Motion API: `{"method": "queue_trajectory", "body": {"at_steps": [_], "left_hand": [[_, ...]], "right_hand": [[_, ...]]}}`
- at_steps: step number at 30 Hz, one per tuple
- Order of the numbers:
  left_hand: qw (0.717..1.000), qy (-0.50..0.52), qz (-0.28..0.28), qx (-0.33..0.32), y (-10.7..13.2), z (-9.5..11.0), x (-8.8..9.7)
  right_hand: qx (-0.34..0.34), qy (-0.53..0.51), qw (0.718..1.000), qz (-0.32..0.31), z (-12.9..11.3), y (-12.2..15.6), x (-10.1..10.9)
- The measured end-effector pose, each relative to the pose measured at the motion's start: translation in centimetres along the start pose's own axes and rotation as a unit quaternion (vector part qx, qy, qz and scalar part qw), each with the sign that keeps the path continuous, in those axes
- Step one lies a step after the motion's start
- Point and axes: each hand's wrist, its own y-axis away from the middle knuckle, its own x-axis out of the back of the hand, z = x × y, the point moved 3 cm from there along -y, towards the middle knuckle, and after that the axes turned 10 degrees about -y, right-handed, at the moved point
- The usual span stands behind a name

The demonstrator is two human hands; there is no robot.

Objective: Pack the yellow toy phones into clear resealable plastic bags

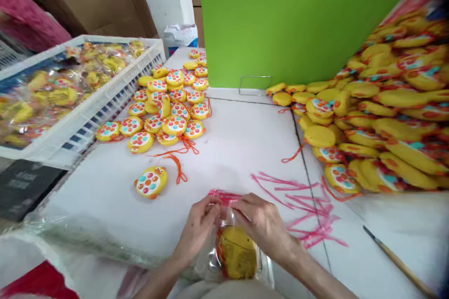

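A clear plastic bag (213, 259) with a yellow toy (239, 251) inside lies at the table's near edge, the toy's plain side facing up. My left hand (201, 222) pinches the gathered neck of the bag from the left. From the right, my right hand (261, 222) pinches the same neck, its fingertips close to the left ones. A pink plastic strip (226, 196) shows at the fingers of both hands; how it passes round the neck is hidden. More pink strips (312, 215) lie loose on the table to the right of my right hand.
A single turtle-shaped toy (151, 182) with an orange cord lies left of my hands, before a group of similar toys (174, 125). A large heap of them (386, 121) fills the right. A white crate (87, 114) holds bagged toys. A wooden-handled tool (400, 261) lies near right; a green panel (287, 23) stands behind.
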Motion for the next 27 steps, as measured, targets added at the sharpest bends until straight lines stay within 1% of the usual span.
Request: {"method": "queue_trajectory", "body": {"at_steps": [3,6,8,11,14,17,19,20,22,23,25,27], "left_hand": [[1.000,-0.013,-0.017,0.008,-0.1,-0.4,0.1],[0.998,-0.044,-0.032,-0.014,-0.1,-0.2,-0.1],[0.996,-0.083,-0.018,-0.039,0.0,0.2,-0.2],[0.985,-0.156,0.018,-0.066,0.2,0.8,-0.4],[0.977,-0.200,0.031,-0.070,0.3,0.9,-0.6],[0.981,-0.184,0.027,-0.062,0.3,0.5,-0.6],[0.986,-0.157,0.025,-0.045,0.2,0.1,-0.4],[0.989,-0.143,0.026,-0.034,0.2,-0.1,-0.2],[0.992,-0.119,0.029,-0.021,0.2,-0.4,0.2],[0.993,-0.109,0.031,-0.018,0.1,-0.5,0.4],[0.995,-0.091,0.029,-0.015,0.1,-0.6,0.7],[0.995,-0.090,0.032,-0.015,0.0,-0.6,1.0]], "right_hand": [[-0.006,0.020,1.000,-0.005,-0.6,-0.6,-1.3],[0.009,0.050,0.999,0.001,-0.7,-0.9,-2.3],[0.026,0.080,0.996,0.012,-0.7,-1.0,-2.8],[0.043,0.122,0.991,0.023,-0.7,-1.3,-3.0],[0.027,0.096,0.994,0.038,-0.7,-1.6,-2.8],[-0.007,0.011,0.998,0.061,0.0,-1.6,-2.1],[-0.036,-0.040,0.995,0.083,1.5,-1.1,-1.1],[-0.057,-0.053,0.992,0.098,2.6,-0.6,-0.4],[-0.117,-0.042,0.983,0.138,5.9,1.1,1.7],[-0.158,-0.015,0.974,0.162,7.8,2.2,2.9],[-0.257,0.074,0.939,0.215,11.9,5.0,5.9],[-0.331,0.149,0.899,0.245,15.1,7.7,8.8]]}}
